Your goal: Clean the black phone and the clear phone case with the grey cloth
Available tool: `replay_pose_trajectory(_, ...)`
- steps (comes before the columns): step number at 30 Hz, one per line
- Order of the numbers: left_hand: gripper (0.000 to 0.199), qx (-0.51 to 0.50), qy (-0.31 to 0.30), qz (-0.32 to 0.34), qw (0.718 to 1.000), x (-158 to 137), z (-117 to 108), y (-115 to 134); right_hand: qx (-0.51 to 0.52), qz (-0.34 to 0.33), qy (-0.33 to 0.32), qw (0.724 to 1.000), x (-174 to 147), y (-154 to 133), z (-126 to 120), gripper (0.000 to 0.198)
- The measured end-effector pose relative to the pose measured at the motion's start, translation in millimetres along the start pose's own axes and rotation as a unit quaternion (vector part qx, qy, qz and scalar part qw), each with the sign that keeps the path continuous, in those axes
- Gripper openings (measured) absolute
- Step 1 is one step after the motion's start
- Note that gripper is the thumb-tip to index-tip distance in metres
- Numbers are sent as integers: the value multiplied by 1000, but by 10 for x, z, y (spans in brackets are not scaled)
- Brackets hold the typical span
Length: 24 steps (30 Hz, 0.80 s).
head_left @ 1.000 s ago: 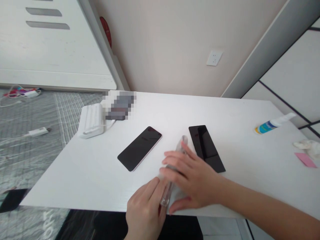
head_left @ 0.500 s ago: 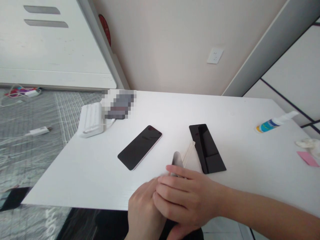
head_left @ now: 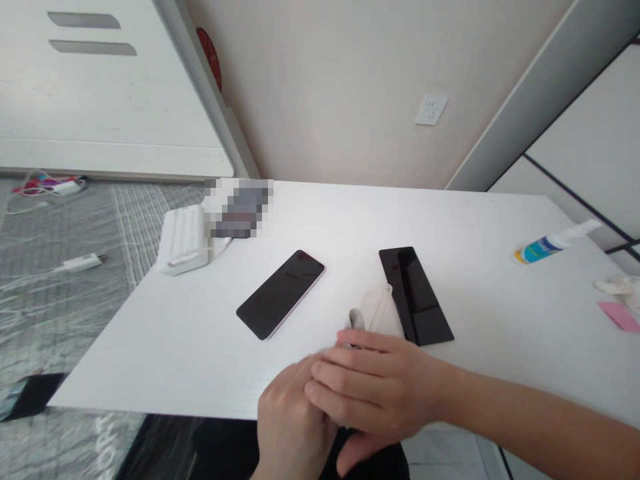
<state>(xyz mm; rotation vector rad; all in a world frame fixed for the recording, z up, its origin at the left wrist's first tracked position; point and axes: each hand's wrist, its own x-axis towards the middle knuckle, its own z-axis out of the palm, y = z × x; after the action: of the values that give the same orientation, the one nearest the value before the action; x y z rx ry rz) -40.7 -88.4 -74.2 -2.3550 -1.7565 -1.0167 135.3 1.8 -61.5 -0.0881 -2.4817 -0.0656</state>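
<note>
My left hand (head_left: 295, 413) is at the table's front edge, its fingers hidden beneath my right hand (head_left: 367, 380). The right fingers lie close together and curl over the left hand, with the thumb lower down; anything inside the grasp is out of sight. Just beyond the right index finger, a rounded grey metal end (head_left: 357, 319) shows; the rest of that piece is covered. Beside it is a thin clear plastic piece (head_left: 379, 310), reaching the edge of a glossy black rectangular panel (head_left: 417, 293). Left of the hands lies a phone (head_left: 281, 295), dark screen up.
A white charger-like block (head_left: 184, 240) with a cable stands at the table's left edge, beside a blurred-out dark device (head_left: 243, 210). On the right lie a white-capped bottle (head_left: 543, 250) and a pink piece (head_left: 619, 316). The white table (head_left: 165, 360) ends before my lap.
The hands stay joined, with small shifts of the right fingers and thumb. Less of the metal end shows, and more of the clear plastic is visible. The phone and panel stay in place.
</note>
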Motion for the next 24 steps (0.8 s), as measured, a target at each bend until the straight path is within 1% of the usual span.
replay_pose_trajectory(1,24,3,-5,2,1000,2,-2,-1,-8,13,-10,1000,-16,57,-29,71)
replay_pose_trajectory(2,23,7,-16,4,1000,2,-4,-4,-19,43,-21,999,-37,125,-65,73)
replay_pose_trajectory(4,25,13,-37,8,999,-1,-4,-13,-41,127,-35,990,-69,226,-125,81)
replay_pose_trajectory(5,29,15,-44,7,999,-3,-2,-20,-45,159,-38,986,-72,232,-133,86)
replay_pose_trajectory(6,30,16,-43,7,999,-3,2,-26,-42,171,-35,984,-65,204,-120,89)
replay_pose_trajectory(7,27,18,-35,7,999,-2,7,-32,-33,159,-26,986,-48,147,-90,91)
replay_pose_trajectory(8,26,21,-20,6,1000,1,12,-37,-21,122,-16,992,-26,76,-49,91)
replay_pose_trajectory(10,30,24,14,-2,1000,8,21,-40,-6,16,-6,1000,14,-39,23,86)
replay_pose_trajectory(11,32,23,22,-7,999,10,24,-39,-3,-20,-8,1000,21,-53,36,83)
replay_pose_trajectory(12,32,21,16,-10,1000,10,25,-37,-4,-29,-12,1000,18,-32,28,81)
replay_pose_trajectory(13,30,18,0,-12,1000,8,25,-33,-6,-5,-20,1000,6,19,1,82)
replay_pose_trajectory(15,26,15,-37,-10,999,-1,21,-27,-18,102,-32,994,-30,154,-77,87)
replay_pose_trajectory(16,28,16,-49,-7,999,-6,20,-25,-23,154,-34,987,-42,202,-108,90)
replay_pose_trajectory(17,32,17,-51,-3,999,-10,19,-24,-26,188,-31,981,-45,220,-122,92)
replay_pose_trajectory(18,34,17,-48,-3,999,-13,19,-25,-22,198,-27,980,-38,203,-113,93)
replay_pose_trajectory(19,31,16,-40,-3,999,-14,20,-26,-13,181,-16,983,-23,158,-84,92)
replay_pose_trajectory(20,27,12,-29,-4,1000,-13,22,-28,-1,141,0,990,-3,98,-41,91)
replay_pose_trajectory(22,28,4,-5,-12,1000,-5,22,-31,16,47,29,998,30,-5,40,85)
replay_pose_trajectory(23,30,3,1,-14,1000,0,20,-32,18,20,36,999,37,-21,58,82)
replay_pose_trajectory(24,31,5,-1,-14,1000,5,17,-32,15,19,34,999,34,-9,53,81)
